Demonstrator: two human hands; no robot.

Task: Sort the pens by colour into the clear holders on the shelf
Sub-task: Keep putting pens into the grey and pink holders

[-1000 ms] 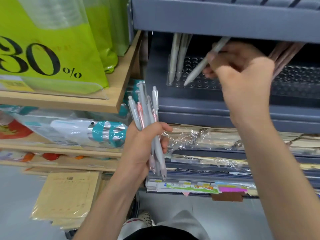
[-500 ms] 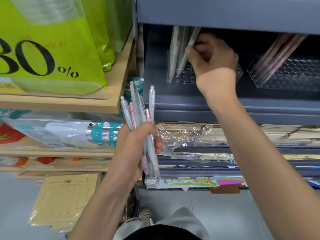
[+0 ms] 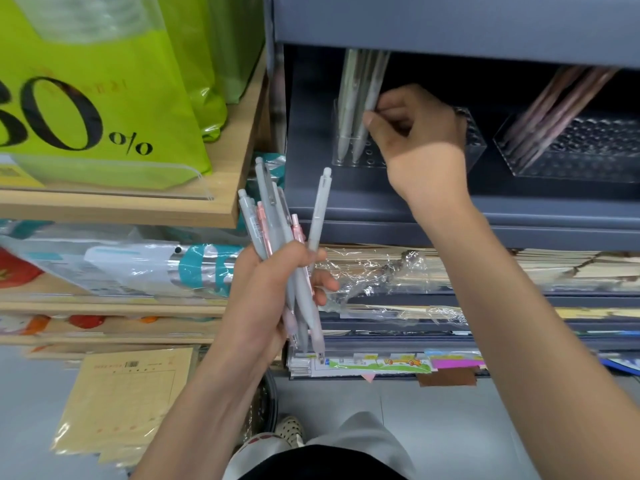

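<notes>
**Pens part sorted: right hand at the grey holder**

Head view. The right hand (image 3: 415, 133) was up inside the grey shelf (image 3: 381, 209), fingers curled. Its thumb and fingertips were pinched on the nearest grey pen (image 3: 373, 95), low on the barrel. That pen stood tip-down and steeply tilted beside the other grey pens (image 3: 349, 98). Its long axis ran from the pinch up towards the shelf board above and down into the clear holder (image 3: 474, 143) under the knuckles. Whether its tip had reached the holder's floor could not be told.

A second clear holder (image 3: 588, 161), with pink pens (image 3: 554, 109) leaning in it, sat out past the little-finger side of that hand, well apart from it.

The left hand (image 3: 270, 289) was lower and closer to the body, clamped round a bundle of pens (image 3: 273, 230). The bundle was mostly grey, with at least two pink ones. The pens were fanned roughly upright with their clicker ends up. From the right hand's pinch the bundle lay below and towards the thumb side, near but not touching.

The right hand was plainly the nearer one to both holders. The likely next move was for it to let go and come down to the bundle for another pen. A grey pen would return to the same spot. A pink one would have to cross to the holder beyond the little finger.
</notes>
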